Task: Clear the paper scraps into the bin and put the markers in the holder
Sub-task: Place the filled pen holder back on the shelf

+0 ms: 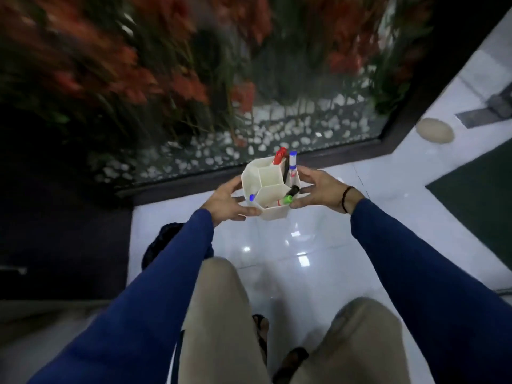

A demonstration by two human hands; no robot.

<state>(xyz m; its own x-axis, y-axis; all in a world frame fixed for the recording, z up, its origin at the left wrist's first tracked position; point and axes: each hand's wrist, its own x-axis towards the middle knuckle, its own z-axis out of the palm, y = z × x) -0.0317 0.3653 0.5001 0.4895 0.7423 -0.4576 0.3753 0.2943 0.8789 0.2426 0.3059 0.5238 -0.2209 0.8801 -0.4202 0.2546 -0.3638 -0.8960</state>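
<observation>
- Beige trouser knees [221, 314] and dark sandals [261, 332] are seen nearest, above a glossy white tiled floor [277, 245].
- A dark bag-like object [163, 239] is partly hidden behind the left blue sleeve [144, 300].
- The white plastic marker holder with honeycomb compartments [267, 180] is held above the floor between both hands.
- The left hand [225, 202] is curled round the holder's left wall; the right hand [321, 189], with a black wristband [345, 199], is wrapped on its right side.
- Inside are seen a blue-capped marker [252, 197], a green-capped marker [286, 200], a black marker [293, 190], a red-capped marker [279, 156] and a white marker with a blue cap [292, 162].
- Beyond, white pebbles [277, 131] and blurred red foliage [110, 51] are framed by a dark border.
</observation>
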